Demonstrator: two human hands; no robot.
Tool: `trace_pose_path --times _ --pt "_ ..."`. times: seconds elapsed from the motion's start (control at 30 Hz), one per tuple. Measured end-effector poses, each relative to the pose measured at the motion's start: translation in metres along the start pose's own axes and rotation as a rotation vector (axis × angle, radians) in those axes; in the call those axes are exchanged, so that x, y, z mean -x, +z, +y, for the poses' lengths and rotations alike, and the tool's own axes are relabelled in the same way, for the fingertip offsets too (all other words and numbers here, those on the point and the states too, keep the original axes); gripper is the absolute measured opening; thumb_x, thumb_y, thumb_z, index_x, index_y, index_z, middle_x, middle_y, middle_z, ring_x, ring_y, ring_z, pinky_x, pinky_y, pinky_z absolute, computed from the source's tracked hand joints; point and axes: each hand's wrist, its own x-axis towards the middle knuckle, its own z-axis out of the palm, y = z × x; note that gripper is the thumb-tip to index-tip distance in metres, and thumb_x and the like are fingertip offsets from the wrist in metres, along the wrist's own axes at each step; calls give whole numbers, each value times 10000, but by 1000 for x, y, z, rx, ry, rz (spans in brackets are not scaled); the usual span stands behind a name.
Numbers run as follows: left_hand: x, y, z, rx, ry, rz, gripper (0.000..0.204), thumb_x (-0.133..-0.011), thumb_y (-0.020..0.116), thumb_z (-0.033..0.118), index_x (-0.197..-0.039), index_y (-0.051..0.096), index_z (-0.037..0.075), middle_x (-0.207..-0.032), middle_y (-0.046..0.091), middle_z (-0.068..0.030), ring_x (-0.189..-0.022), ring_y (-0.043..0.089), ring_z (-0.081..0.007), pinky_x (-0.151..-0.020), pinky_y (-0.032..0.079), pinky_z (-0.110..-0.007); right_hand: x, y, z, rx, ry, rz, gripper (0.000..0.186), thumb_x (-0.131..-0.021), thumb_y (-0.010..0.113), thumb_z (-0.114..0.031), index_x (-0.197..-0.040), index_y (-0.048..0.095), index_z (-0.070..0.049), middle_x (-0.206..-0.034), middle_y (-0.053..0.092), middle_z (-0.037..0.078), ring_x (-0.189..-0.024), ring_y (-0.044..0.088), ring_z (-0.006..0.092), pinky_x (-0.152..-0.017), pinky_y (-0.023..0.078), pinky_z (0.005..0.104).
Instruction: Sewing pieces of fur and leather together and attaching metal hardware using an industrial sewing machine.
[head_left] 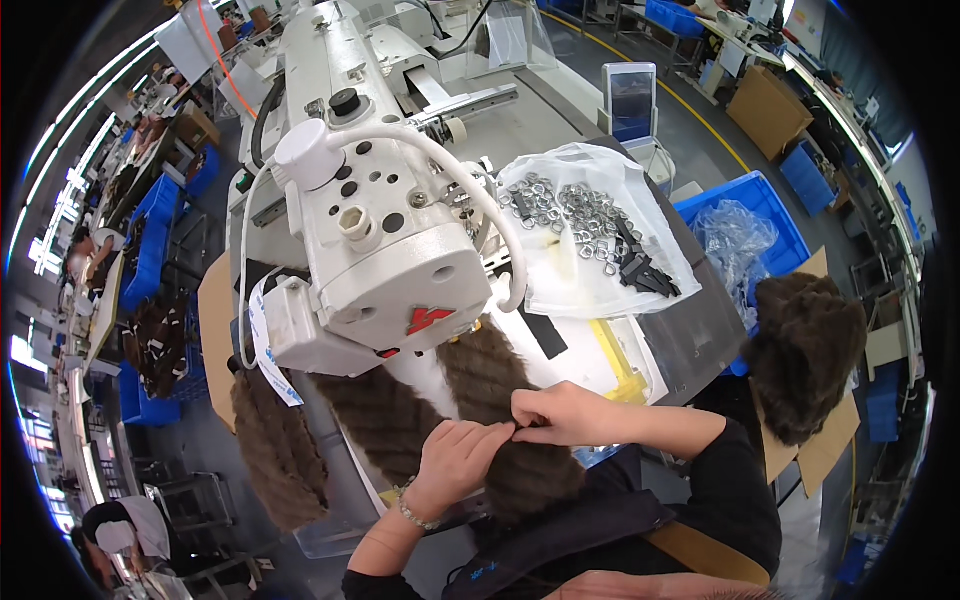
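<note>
My left hand, with a beaded bracelet at the wrist, and my right hand meet fingertip to fingertip in front of a white sewing machine. Both are closed in a pinch. Whatever they grip is tiny or hidden; a dark speck shows between the fingertips. Directly beneath them a dark brown fur strip runs from under the machine head toward my lap. To its left another brown fur piece lies on the work surface. A third fur piece hangs over the left edge.
White plastic sheeting right of the machine bears metal rings and black strap pieces. Yellow tape marks the work plate. Further right are a blue bin with clear plastic and a fur heap on cardboard. A control screen stands behind.
</note>
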Motion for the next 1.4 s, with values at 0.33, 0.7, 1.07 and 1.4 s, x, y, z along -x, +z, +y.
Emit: trace_pose_path --times 0.33,0.7,1.07,1.4 --pt "0 2 -1 215 -62 14 302 -750 678 24 -1042 660 97 -754 582 -7 -662 576 -181 -577 430 -307 -13 -30 1 156 -122 100 185 -802 732 -183 -842 585 -79 -662 640 72 -602 648 242 -551 494 322" --pt "1 2 -3 194 -53 120 300 -711 714 -22 -981 699 109 -744 621 -28 -598 580 -205 -519 433 -310 -81 -151 100 808 116 521 113 -731 696 -84 -830 683 -30 -833 618 125 -896 616 313 -786 493 422" --pt "7 6 -3 194 -36 140 266 -717 721 7 -967 691 96 -836 677 -13 -675 628 -168 -563 472 -281 -92 -144 100 1117 170 502 103 -723 675 -60 -798 638 -1 -882 612 139 -910 602 315 -785 513 399" --pt "5 5 -7 223 -2 279 188 -683 744 2 -806 631 89 -826 689 -30 -712 667 -180 -566 499 -267 -40 -89 25 221 170 465 83 -752 617 23 -816 567 4 -659 603 91 -609 607 180 -612 491 303"
